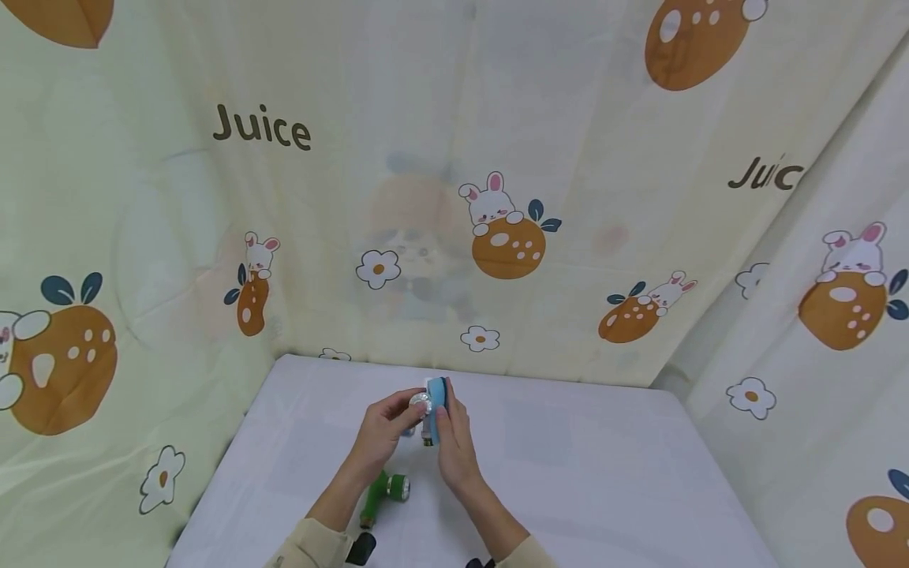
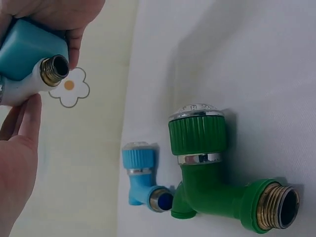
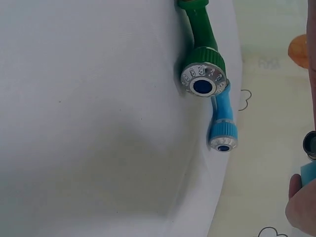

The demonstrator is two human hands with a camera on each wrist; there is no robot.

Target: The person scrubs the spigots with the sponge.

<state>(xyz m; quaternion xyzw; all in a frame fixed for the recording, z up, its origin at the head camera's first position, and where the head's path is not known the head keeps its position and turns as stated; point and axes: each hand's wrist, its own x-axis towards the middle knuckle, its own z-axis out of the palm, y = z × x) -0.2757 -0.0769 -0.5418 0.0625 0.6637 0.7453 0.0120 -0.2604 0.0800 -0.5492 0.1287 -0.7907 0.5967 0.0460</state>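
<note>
Both hands meet above the table. My left hand (image 1: 379, 434) grips a white angle valve (image 2: 27, 89) with a silver knob and a threaded brass end. My right hand (image 1: 457, 450) holds a light blue sponge-like block (image 1: 436, 394) with a dark backing, its thumb on the blue face. In the left wrist view the block lies right against the valve's white body. Below the hands, a green angle valve (image 2: 207, 182) with a ribbed knob rests on the table. Beside it is a smaller blue angle valve (image 2: 140, 173), mostly covered by the left hand in the head view.
A white cloth covers the table (image 1: 604, 473). Pale curtains (image 1: 426, 95) printed with rabbits, oranges and flowers hang behind it and at both sides. A black object (image 1: 361, 548) shows by the left sleeve at the bottom edge.
</note>
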